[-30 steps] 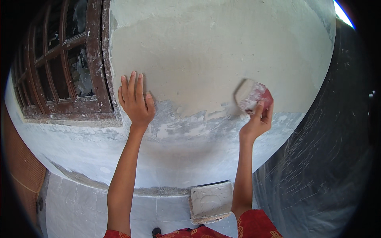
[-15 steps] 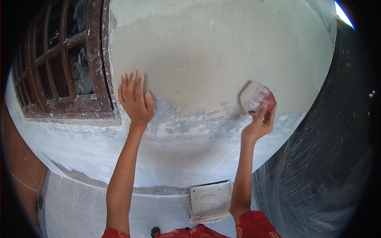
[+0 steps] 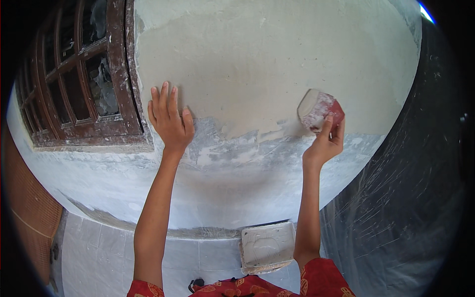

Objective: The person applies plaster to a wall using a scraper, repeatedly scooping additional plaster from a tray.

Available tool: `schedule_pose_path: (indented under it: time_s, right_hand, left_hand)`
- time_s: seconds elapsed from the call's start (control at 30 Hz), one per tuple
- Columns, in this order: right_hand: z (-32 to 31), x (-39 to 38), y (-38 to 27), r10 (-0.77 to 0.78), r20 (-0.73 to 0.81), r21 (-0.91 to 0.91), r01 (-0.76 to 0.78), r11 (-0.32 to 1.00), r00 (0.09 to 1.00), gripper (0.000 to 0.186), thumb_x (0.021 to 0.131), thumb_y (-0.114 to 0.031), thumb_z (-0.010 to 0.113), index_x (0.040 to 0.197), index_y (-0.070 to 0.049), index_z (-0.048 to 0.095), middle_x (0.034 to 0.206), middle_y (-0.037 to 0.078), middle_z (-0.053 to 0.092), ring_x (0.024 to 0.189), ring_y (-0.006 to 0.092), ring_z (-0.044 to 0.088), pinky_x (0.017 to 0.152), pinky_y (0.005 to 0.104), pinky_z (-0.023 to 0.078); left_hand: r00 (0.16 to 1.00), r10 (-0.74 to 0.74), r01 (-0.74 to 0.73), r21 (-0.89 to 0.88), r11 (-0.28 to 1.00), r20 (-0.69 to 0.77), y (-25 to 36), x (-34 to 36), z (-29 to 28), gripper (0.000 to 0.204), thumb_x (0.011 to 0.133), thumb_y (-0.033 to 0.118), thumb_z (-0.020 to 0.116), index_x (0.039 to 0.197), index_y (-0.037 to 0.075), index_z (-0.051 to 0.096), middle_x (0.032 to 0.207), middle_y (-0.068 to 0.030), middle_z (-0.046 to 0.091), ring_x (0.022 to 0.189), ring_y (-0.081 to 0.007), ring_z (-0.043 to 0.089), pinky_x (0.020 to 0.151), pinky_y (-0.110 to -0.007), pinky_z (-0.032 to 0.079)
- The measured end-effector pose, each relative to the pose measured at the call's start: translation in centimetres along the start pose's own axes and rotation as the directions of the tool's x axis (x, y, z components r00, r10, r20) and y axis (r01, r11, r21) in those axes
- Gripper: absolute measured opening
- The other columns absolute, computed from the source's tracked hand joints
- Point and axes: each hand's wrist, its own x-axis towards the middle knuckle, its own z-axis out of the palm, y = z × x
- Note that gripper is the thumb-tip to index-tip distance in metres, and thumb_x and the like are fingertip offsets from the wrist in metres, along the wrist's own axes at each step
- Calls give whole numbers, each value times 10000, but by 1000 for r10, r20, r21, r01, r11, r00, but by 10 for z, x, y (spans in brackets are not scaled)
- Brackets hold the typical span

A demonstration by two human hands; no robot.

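My left hand (image 3: 170,121) rests on the wall, fingers spread and holding nothing, just right of the window frame. In my right hand (image 3: 324,144) is a red putty scraper (image 3: 322,111), pinched at its lower right edge. Pale filler smears the scraper, which lies tilted at the wall; whether its edge touches I cannot tell. Both hands are by the uneven lower border of a beige filler coat (image 3: 237,69). Below that border the wall (image 3: 213,193) is whitish grey and patchy.
A brown wooden window (image 3: 79,74) with spattered panes is at upper left. A tray of wet filler (image 3: 267,247) stands on the grey tiled floor (image 3: 183,252) beside my right forearm. Dark plastic sheeting (image 3: 396,198) hangs at right; a brown woven panel (image 3: 29,208) stands at far left.
The view has shifted a little, so the wall sits higher in it. My right hand and the scraper have moved up slightly. My left hand stays in place on the wall.
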Motion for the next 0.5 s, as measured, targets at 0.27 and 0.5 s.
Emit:
schedule_pose_path:
  time_s: [0.27,0.5]
  right_hand:
    - [32,-38,-48,-17,161,8,16,1000,987,336,921,-72,601,1221,66,542,1108,124,629,964,130,602,830,250,475]
    - [40,-72,-101,-37,271,-63,56,996,962,251,928,-68,590,1145,54,560,995,96,669,889,99,615,797,232,473]
  left_hand:
    - [996,-48,55,-95,994,76,-5,9,-14,513,894,232,448,1386,88,414,1457,-111,390,1401,-312,258,1111,-473,156]
    - [999,-23,28,-192,981,26,-16,36,-48,544,894,227,460,1410,75,378,1472,-119,365,1410,-313,236,1108,-480,161]
